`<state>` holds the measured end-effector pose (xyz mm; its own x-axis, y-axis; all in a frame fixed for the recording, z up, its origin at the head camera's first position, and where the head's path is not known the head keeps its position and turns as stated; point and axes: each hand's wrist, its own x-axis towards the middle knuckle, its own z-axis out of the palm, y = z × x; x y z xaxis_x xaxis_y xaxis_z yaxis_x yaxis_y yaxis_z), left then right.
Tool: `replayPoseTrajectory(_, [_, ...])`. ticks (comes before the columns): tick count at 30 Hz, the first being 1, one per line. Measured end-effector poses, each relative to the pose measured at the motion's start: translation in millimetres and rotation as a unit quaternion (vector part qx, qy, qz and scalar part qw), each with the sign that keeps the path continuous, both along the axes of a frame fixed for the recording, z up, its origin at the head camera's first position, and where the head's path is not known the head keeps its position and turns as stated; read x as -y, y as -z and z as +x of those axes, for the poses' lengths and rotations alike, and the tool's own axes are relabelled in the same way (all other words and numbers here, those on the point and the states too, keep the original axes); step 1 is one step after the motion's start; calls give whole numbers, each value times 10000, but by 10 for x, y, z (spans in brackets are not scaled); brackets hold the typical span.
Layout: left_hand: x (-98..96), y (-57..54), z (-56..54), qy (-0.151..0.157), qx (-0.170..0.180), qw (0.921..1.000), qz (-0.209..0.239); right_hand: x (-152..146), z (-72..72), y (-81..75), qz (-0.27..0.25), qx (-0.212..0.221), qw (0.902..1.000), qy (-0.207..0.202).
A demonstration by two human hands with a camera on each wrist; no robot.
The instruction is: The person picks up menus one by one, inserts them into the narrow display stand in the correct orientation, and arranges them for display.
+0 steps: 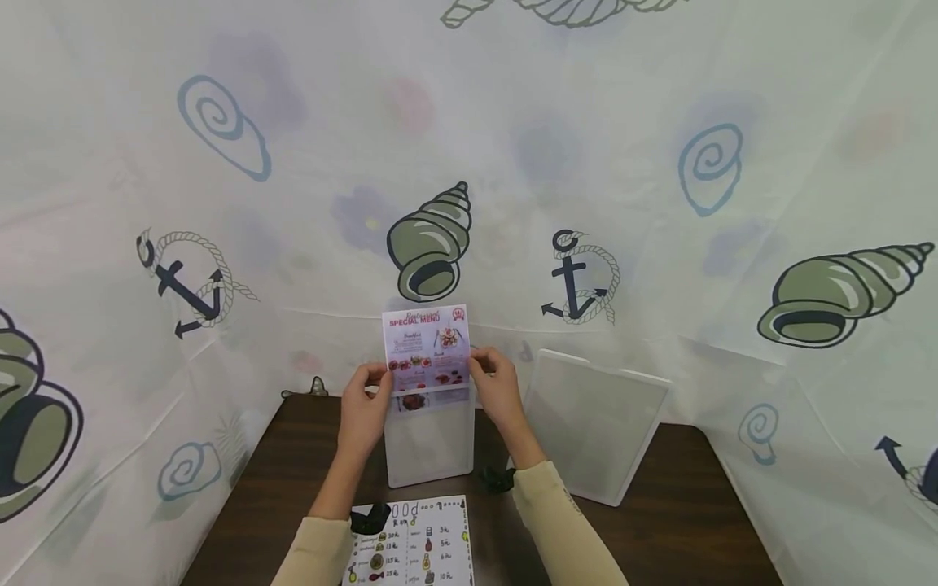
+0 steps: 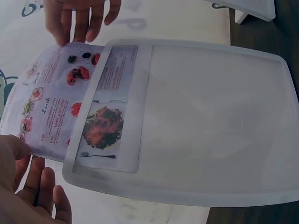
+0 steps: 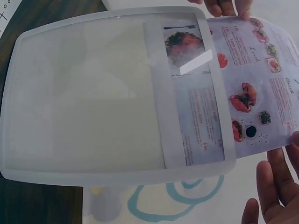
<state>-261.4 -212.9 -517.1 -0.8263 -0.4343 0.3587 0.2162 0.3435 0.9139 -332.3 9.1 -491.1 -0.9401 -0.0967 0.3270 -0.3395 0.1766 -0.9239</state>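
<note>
A printed restaurant menu sheet (image 1: 427, 346) stands partway inside the top of a clear, white-edged sign holder (image 1: 430, 446). Its lower strip, with a plate of food and a fork, shows through the clear front in both wrist views. My left hand (image 1: 365, 407) pinches the sheet's left edge between thumb and fingers, just above the holder's rim. On the opposite edge, my right hand (image 1: 498, 389) pinches the sheet at about the same height. Most of the menu sticks out above the holder, bowing slightly in the left wrist view.
A second, larger white-edged holder (image 1: 593, 427) stands at the right, turned at an angle. On the brown table (image 1: 681, 505) a hand-drawn food price list (image 1: 418, 545) lies in front, between the forearms. Behind hangs a white cloth (image 1: 498, 163) printed with shells and anchors.
</note>
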Motion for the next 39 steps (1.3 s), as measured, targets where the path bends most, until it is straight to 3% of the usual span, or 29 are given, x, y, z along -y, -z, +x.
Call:
replayPoseTrajectory(15, [-7, 69, -14, -39, 2, 10000, -51, -3, -18, -3, 27, 23, 10000, 27])
replayPoseTrajectory(28, [-18, 20, -4, 4, 119, 9999, 32, 18, 33, 67, 35, 278, 9995, 163])
replayPoseTrajectory(39, [-24, 46, -18, -122, 134, 9996, -234, 6, 5, 94, 164, 289, 9994, 99])
